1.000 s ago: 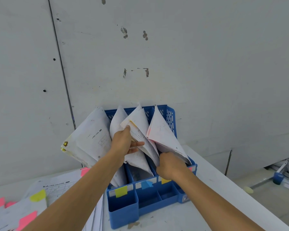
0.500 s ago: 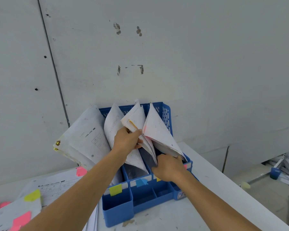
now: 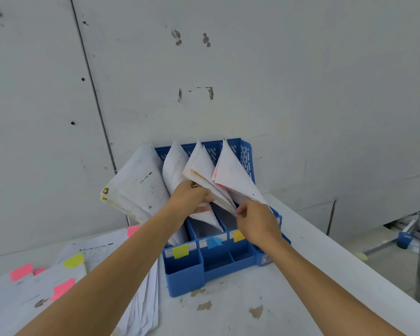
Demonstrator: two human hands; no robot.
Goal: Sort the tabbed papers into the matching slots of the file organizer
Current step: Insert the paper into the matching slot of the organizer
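Note:
A blue file organizer (image 3: 187,277) stands against the wall, its slots marked with yellow (image 3: 180,251), blue (image 3: 214,242) and orange (image 3: 238,235) tabs. Paper bundles fan out of the slots. My left hand (image 3: 189,198) grips the orange-tabbed bundle (image 3: 201,170) in the third slot. My right hand (image 3: 257,220) pinches the lower edge of that same bundle, beside the pink-edged sheets (image 3: 233,173) in the rightmost slot. The leftmost bundle (image 3: 136,185) leans out to the left.
A loose stack of papers (image 3: 58,282) with pink and yellow tabs lies on the white table (image 3: 228,316) left of the organizer. The table's right edge drops to a floor with metal clutter (image 3: 407,234). The grey wall rises right behind the organizer.
My right hand has risen from low at the organizer's front to the bundle's lower edge and pinches it. My left hand keeps its grip on the same bundle.

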